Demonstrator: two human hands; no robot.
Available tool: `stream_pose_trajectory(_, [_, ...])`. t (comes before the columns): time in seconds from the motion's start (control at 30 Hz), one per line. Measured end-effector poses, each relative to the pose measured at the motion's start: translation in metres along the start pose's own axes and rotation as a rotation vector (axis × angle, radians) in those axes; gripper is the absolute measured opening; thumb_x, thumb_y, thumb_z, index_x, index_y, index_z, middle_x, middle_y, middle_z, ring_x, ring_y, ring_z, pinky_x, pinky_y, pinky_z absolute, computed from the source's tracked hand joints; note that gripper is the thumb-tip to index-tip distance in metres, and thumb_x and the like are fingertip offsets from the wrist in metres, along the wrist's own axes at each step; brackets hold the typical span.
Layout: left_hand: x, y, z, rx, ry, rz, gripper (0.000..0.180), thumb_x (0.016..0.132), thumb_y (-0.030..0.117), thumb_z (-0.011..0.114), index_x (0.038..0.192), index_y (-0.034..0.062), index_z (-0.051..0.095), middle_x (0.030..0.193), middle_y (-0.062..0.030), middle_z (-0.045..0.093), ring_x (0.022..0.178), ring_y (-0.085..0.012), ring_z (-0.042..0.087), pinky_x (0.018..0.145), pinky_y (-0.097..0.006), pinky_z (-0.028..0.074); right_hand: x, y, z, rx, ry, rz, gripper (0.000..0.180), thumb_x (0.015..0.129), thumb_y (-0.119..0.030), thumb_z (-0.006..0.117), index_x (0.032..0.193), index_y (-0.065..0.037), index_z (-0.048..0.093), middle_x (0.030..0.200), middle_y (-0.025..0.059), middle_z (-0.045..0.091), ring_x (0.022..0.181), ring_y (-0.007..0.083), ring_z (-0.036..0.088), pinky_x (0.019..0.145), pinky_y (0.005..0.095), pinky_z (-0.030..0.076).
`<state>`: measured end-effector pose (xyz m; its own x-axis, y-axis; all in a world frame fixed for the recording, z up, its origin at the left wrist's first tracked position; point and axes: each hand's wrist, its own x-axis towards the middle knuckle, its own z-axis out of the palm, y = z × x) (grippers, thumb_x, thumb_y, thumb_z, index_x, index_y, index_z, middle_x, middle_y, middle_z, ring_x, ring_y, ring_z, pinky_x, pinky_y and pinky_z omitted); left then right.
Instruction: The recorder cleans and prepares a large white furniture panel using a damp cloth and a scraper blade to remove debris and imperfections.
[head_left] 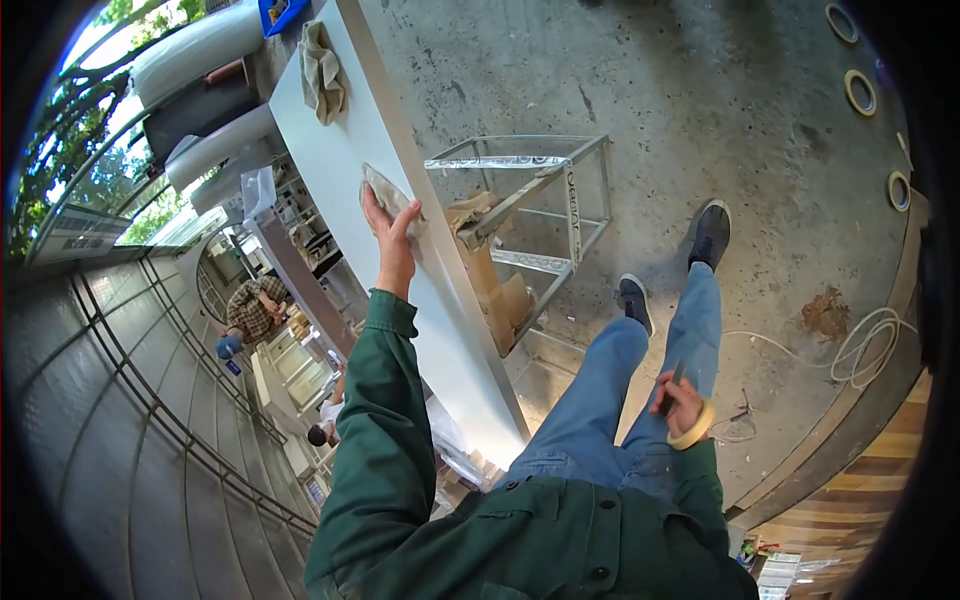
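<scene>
My left hand (pixel 393 232) presses a beige rag (pixel 402 190) onto a long white panel (pixel 420 270), fingers over the cloth and thumb apart. A second crumpled rag (pixel 322 75) lies farther along the same panel. My right hand (pixel 682 405) is low by my right leg, closed around a slim dark tool (pixel 677 374) whose kind I cannot make out. A roll of cream tape (pixel 692 428) hangs round my right wrist like a bracelet.
Right of the panel is a metal frame stand (pixel 590 230) with cardboard (pixel 490 290) against it. Tape rolls (pixel 860 92) and a coiled white cable (pixel 868 350) lie on the concrete floor (pixel 500 70). Two people work at the left, one in a checked shirt (pixel 250 308).
</scene>
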<state>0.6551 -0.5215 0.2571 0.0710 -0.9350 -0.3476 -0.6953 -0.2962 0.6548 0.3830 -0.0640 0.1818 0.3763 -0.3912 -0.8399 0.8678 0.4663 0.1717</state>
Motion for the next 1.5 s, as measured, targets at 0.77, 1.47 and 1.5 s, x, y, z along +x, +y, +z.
stream_pose_trajectory(0.77, [0.011, -0.006, -0.001, 0.238, 0.149, 0.057, 0.095, 0.073, 0.041, 0.073, 0.146, 0.0069, 0.023, 0.151, -0.0127, 0.017, 0.14, -0.0299, 0.013, 0.113, -0.041, 0.015, 0.019, -0.004, 0.004, -0.304, -0.168, 0.23, 0.019, 0.089, -0.015, 0.053, 0.1, 0.0, 0.058, 0.058, 0.0035, 0.05, 0.047, 0.014, 0.047, 0.053, 0.0293, 0.046])
stream_pose_trajectory(1.47, [-0.163, -0.396, -0.264, 0.423, 0.444, -0.769, 0.089, 0.08, 0.07, 0.049, 0.142, 0.0072, 0.037, 0.146, -0.0201, 0.031, 0.132, -0.0451, 0.026, 0.11, -0.051, 0.023, 0.089, 0.12, 0.222, -0.922, -0.029, -0.327, 0.028, 0.086, -0.013, 0.067, 0.112, -0.004, 0.062, 0.089, 0.0017, 0.063, 0.064, 0.0055, 0.051, 0.057, 0.0205, 0.041])
stream_pose_trajectory(1.5, [-0.181, -0.417, -0.274, 0.402, 0.427, -0.809, 0.087, 0.082, 0.068, 0.048, 0.143, 0.0064, 0.035, 0.147, -0.0211, 0.031, 0.135, -0.0418, 0.026, 0.112, -0.047, 0.022, 0.098, 0.135, 0.221, -0.915, -0.034, -0.424, 0.029, 0.085, -0.012, 0.069, 0.112, -0.003, 0.062, 0.093, 0.0034, 0.064, 0.072, 0.0081, 0.056, 0.064, 0.0223, 0.045])
